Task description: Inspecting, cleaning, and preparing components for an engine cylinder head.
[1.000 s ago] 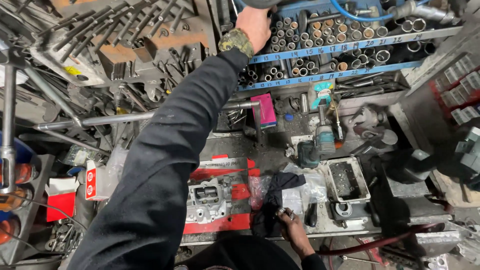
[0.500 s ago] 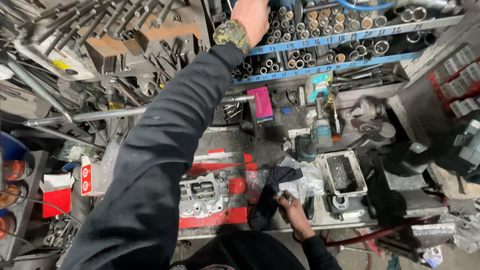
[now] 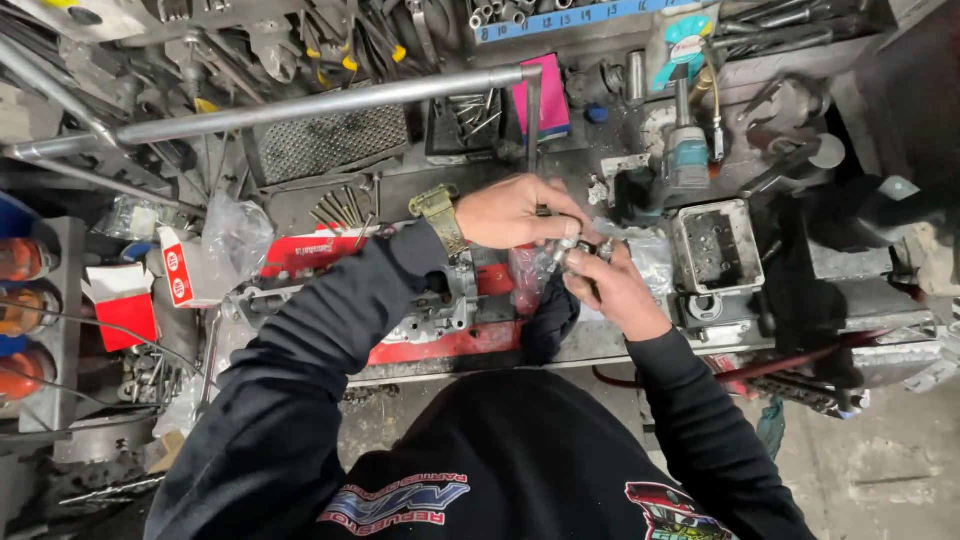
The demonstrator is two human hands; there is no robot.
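Nearest the camera, both sleeves of a dark sweatshirt reach out over the bench (image 3: 600, 345). The right hand (image 3: 615, 290) and left hand (image 3: 515, 212) meet above its middle, closed together round a small metal socket (image 3: 567, 250); only its bright end shows between the fingers, so which hand bears it cannot be told. The left wrist carries a watch (image 3: 440, 215). The socket looks like steel: stiff, dense for its bulk, probably oily and thus slippery, not fragile. It is best pinched across its cylindrical wall, not at the ends. Its long axis seems to run left to right, roughly level, though most of its length is hidden and its open end cannot be made out. Beneath the hands lie a red tray (image 3: 440, 345), a dark rag (image 3: 548, 325) and a grey casting (image 3: 440, 310). To the right sits a square metal housing (image 3: 712, 245). Farther off stand a teal power tool (image 3: 686, 150), a pink box (image 3: 545, 95) and a long steel tube (image 3: 330, 103).
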